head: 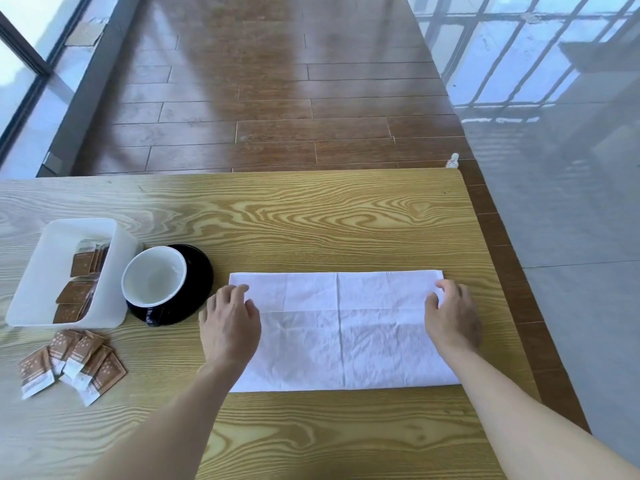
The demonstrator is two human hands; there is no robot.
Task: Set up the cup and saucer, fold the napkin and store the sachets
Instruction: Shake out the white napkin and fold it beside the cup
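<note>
Right, my left hand [230,325] and right hand [452,317] are both down on the white napkin [341,329], each at one end of the folded-over top flap, fingers pinching its edge against the layer beneath. The napkin lies flat on the counter [311,220], well right of the white-lined cup [154,277] sitting on its black saucer [199,268]. Just left of that the white tub [38,282] holds some brown sachets [81,282], with more loose sachets [72,363] scattered in front of it.
</note>
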